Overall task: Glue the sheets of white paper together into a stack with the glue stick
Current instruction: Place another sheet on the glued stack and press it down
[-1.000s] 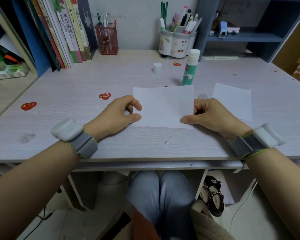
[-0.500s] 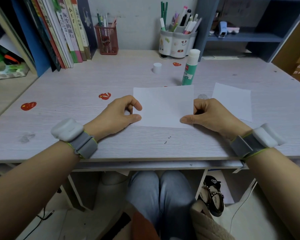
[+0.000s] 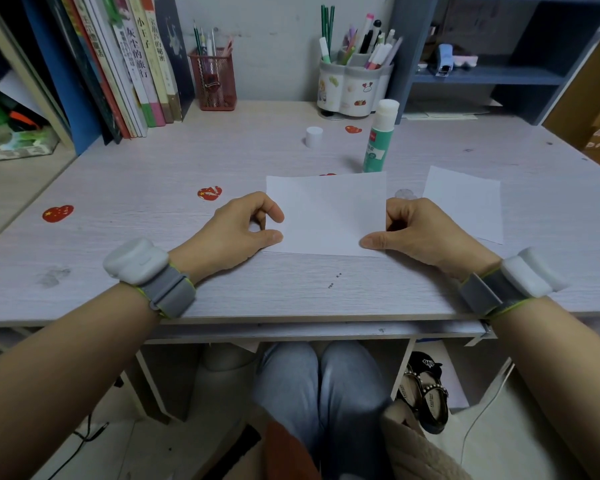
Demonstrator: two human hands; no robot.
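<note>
Moved nothing since earlier: left hand (image 3: 236, 230) and right hand (image 3: 420, 230) pinching flat white paper stack (image 3: 326, 213), loose white sheet (image 3: 465, 202) beyond right grip unglued.

"小王子" and "灰尘的旅行" on book spines (image 3: 142, 60)

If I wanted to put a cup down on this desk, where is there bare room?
Bare wood lies between the books and the centre sheet, apart from two red stickers, and along the near edge under both wrists. It is crowded at the back around the pen pots, glue stick and cap.
</note>
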